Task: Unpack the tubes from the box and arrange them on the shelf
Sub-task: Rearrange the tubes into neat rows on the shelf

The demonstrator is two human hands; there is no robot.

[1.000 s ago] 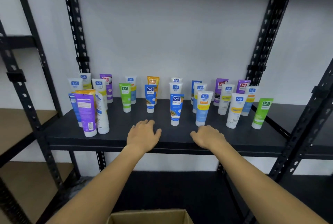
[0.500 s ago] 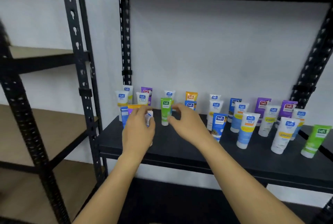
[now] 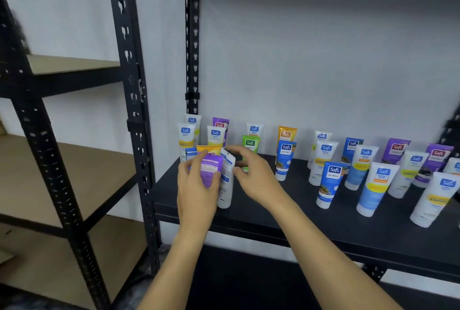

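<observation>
On the black metal shelf, the left hand curls its fingers round a purple back-labelled tube, hiding its lower half. The right hand pinches the white tube just beside it, thumb at its edge. An orange tube and a blue one peek out behind. The other upright tubes run rightward, blurred and cut off at the frame edge.

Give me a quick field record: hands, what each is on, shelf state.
left hand: grips purple tube
right hand: fingers pinch white tube, beside the purple one
shelf: black, many tubes standing upright, caps down
cluster at left: orange tube and a blue one behind the held pair
box: not in view
</observation>
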